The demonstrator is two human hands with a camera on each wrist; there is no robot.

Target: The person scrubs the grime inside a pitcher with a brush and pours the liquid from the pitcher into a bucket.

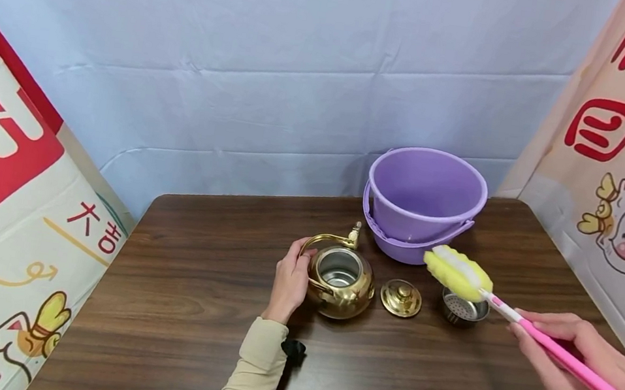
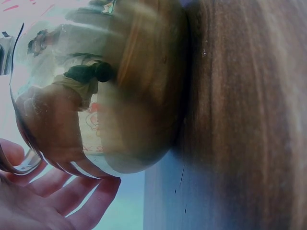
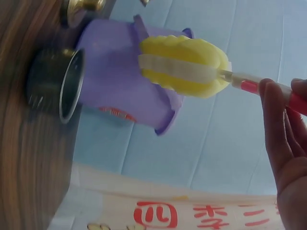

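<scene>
A shiny gold teapot (image 1: 340, 291) stands lidless on the table, its steel inside showing and its handle raised. My left hand (image 1: 292, 278) holds it at the left side, by the base of the handle; in the left wrist view the fingers (image 2: 103, 196) lie against the round body. In my right hand (image 1: 581, 362) is a sponge bottle brush with a pink handle (image 1: 591, 376), pinched near the white neck. The brush's yellow and white sponge head (image 1: 459, 273) hangs in the air, overlapping the steel strainer (image 1: 463, 309) in the head view. A gold lid (image 1: 401, 297) lies between teapot and strainer.
A purple bucket (image 1: 426, 190) stands at the back of the table, its handle hanging down in front. Dark wood table (image 1: 185, 310) lies under everything. A pale blue cloth (image 1: 244, 80) hangs behind, with printed banners (image 1: 618, 215) at both sides.
</scene>
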